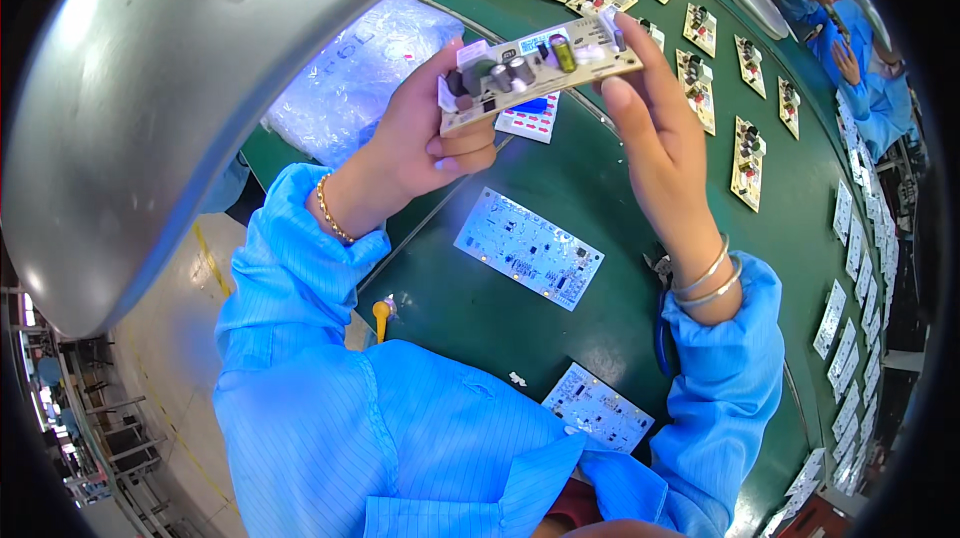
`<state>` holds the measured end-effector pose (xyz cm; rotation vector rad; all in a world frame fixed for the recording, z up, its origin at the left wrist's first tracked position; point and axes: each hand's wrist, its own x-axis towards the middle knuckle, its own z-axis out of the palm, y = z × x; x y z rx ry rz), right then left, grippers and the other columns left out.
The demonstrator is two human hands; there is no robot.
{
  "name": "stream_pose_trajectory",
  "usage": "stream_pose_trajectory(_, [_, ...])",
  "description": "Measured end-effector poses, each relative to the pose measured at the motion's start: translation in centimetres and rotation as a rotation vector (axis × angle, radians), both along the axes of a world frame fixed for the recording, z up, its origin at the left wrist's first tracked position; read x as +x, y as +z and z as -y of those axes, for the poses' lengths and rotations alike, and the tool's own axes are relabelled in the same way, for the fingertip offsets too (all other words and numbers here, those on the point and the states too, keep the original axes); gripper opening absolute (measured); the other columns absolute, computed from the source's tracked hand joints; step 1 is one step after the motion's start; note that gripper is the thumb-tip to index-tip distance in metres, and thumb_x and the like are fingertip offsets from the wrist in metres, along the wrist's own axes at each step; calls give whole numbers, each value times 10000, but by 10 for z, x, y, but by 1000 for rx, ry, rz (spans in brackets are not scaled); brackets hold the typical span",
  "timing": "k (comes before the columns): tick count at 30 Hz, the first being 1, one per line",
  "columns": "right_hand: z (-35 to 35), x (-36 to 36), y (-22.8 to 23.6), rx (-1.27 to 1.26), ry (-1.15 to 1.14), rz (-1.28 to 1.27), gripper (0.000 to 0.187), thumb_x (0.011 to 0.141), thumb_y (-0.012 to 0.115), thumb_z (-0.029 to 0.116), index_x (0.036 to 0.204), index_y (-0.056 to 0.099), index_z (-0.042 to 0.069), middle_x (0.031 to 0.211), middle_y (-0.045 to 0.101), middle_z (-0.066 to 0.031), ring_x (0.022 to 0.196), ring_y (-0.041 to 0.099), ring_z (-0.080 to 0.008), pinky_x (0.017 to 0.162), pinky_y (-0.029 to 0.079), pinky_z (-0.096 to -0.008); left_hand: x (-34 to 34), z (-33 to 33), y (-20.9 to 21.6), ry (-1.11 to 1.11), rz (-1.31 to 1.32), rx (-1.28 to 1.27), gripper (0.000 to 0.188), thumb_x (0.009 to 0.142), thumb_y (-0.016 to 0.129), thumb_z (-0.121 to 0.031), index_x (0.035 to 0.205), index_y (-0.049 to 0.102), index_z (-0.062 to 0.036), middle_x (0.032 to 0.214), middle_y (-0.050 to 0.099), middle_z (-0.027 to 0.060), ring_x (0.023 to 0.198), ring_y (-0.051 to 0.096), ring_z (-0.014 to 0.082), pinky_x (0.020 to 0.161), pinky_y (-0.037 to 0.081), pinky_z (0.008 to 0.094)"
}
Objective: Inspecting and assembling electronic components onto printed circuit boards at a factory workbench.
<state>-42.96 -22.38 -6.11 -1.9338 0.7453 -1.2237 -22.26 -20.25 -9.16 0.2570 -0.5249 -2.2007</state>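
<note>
Raised over the green table, a tan circuit board (600, 62) carries capacitors, a yellow-green coil-like part and other components on its upper side. My left hand (415, 133) grips its left end, with fingers curled underneath. At the right end, my right hand (660, 133) holds the board's edge between thumb and fingers. Below the hands, a white circuit board (528, 248) lies flat with small dark parts on its face. Another white circuit board (598, 408) rests close to my body. Blue-handled pliers (661, 323) lie beside my right wrist, partly hidden by the sleeve.
A grey metal lamp hood (180, 88) looms at upper left. Clear plastic bags (365, 78) lie beyond my left hand. Several populated boards (748, 163) spread across the green table (430, 278). White boards stand in rows at right. A yellow-handled tool (381, 318) lies near the left edge. Another person (850, 58) sits far right.
</note>
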Motion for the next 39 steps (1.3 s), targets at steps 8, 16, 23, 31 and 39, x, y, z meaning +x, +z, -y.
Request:
stream_pose_trajectory(8, [23,-10,-16,648,236,238,531,880,373,361,1233,327,-33,1113,489,-158,952,517,-218,818,421,-312,-22,-33,33,38,217,-145,694,831,219,-593,1112,461,-6,541,519,59,323,316,91,353,290,244])
stream_pose_trajectory(16, [14,-7,-14,789,512,529,422,877,416,256,1210,347,5,1128,473,-123,1001,496,-218,862,400,-330,-25,-41,26,137,221,-268,740,806,196,-626,1145,429,-12,591,549,92,333,356,95,371,351,250])
stream_pose_trajectory(23, [17,-12,-24,668,650,796,291,827,517,201,1086,430,100,1162,453,-136,1081,440,-248,943,336,-409,-24,-39,19,16,-102,-207,573,873,195,-508,846,520,-38,509,501,96,312,377,129,314,373,282])
stream_pose_trajectory(31, [5,-64,22,602,434,661,166,839,508,155,921,521,10,918,557,-72,834,569,-164,768,480,-309,-24,-29,2,2,343,-373,393,896,261,-384,827,505,-84,439,424,64,282,349,151,265,288,283])
stream_pose_trajectory(39, [-45,-56,-12,160,336,241,372,804,545,313,1011,527,4,995,540,-121,965,498,-213,821,396,-317,-24,-33,-4,-44,1,23,312,886,332,-278,693,411,-45,518,464,78,293,341,112,270,293,231])
